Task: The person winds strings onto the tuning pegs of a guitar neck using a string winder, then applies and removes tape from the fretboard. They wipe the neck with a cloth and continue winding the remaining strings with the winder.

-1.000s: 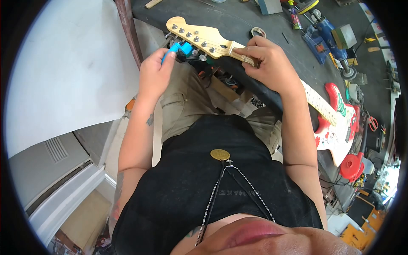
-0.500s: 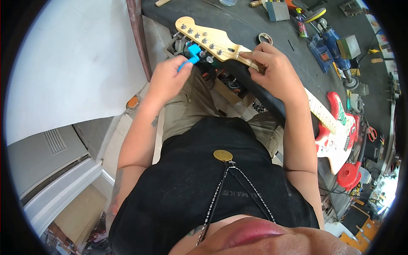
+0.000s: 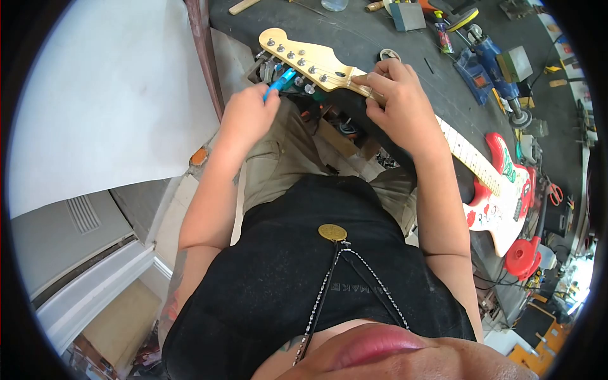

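One round gold-toned pendant [image 3: 332,232] lies against the person's black top [image 3: 278,272]; the lettering below it is upside down from here, and I can make out only part of it. Past the trousers, the left hand [image 3: 247,117] is curled closed around the handle of one blue string winder [image 3: 279,83], whose head sits just beside the headstock [image 3: 304,58]; I can't tell whether it touches a tuner. The right hand [image 3: 400,95] is half open, bent fingers pressed on the strings near the nut, and its palm side is out of sight, so I can't say how firmly it grips.

The single electric guitar [image 3: 467,154] lies slantwise along the near edge of the black bench [image 3: 354,31], headstock to the left, red-and-white body to the right. I count six tuner posts, but the buttons are harder: two show clearly, the others blur behind the winder. The right hand and forearm cover a stretch of the neck.

Farther off there's one tape roll [image 3: 387,51], partly behind the right hand, one blue machine [image 3: 491,60], one pair of red-handled scissors [image 3: 555,194] and a clear cup [image 3: 334,4], cut off at the top.
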The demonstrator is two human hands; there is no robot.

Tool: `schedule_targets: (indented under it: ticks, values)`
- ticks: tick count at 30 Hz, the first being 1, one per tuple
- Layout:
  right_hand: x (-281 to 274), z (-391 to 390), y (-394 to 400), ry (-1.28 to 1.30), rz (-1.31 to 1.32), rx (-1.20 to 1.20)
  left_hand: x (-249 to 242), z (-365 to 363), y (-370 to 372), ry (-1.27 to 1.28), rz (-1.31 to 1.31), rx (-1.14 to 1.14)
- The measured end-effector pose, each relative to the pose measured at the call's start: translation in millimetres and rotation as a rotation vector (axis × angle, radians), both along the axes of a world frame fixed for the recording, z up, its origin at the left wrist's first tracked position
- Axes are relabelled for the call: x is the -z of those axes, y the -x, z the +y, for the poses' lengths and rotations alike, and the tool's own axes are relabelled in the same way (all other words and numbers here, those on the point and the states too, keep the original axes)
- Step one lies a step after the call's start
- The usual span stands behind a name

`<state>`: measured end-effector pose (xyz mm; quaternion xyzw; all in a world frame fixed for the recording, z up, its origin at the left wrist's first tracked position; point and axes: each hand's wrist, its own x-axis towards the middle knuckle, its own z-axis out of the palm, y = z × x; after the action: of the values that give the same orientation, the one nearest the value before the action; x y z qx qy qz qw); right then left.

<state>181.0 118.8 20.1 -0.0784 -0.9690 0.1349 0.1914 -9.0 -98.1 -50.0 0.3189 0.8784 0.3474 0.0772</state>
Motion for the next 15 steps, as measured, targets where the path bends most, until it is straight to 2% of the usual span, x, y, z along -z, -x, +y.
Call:
schedule_targets:
  ticks: [2, 3, 5, 6, 8, 10, 11, 12, 14, 15]
  values:
    - [2.4, -0.7, -2.2, 0.018, -0.012, 0.016, -11.2, -3.5, -3.0, 0.060, -0.163, 0.233]
    - [0.9, -1.3, -2.8, 0.017, -0.012, 0.016, -9.3, -4.9, -1.2, 0.060, -0.163, 0.233]
    - [-2.8, -4.1, -3.0, 0.013, 0.018, 0.018, -2.5, -10.4, 5.5, -0.312, -0.398, 0.161]
    - [-2.1, -4.1, -2.5, 0.013, 0.018, 0.021, -0.2, -10.6, 9.2, -0.311, -0.399, 0.163]
    - [-0.1, -0.3, -4.8, -0.047, 0.032, 0.001, 2.3, -3.0, 15.9, -0.337, -0.226, -0.035]
    - [11.7, 0.7, -4.1, -0.033, 0.042, 0.026, 10.5, -1.4, 26.2, -0.187, 0.023, -0.011]
    - [15.1, 0.7, -6.0, -0.017, 0.053, 0.029, 25.4, -4.5, 33.2, -0.207, 0.024, 0.009]
    - [15.7, -3.9, -10.5, -0.028, 0.086, 0.066, 21.5, -4.8, 34.7, -0.029, 0.010, 0.008]
    - [15.6, -10.0, -15.5, -0.057, 0.106, 0.112, 20.2, -3.6, 23.9, -0.167, -0.012, 0.043]
    - [18.8, -8.7, -17.2, -0.069, 0.096, 0.108, 8.0, -3.3, 21.0, 0.001, 0.020, 0.095]
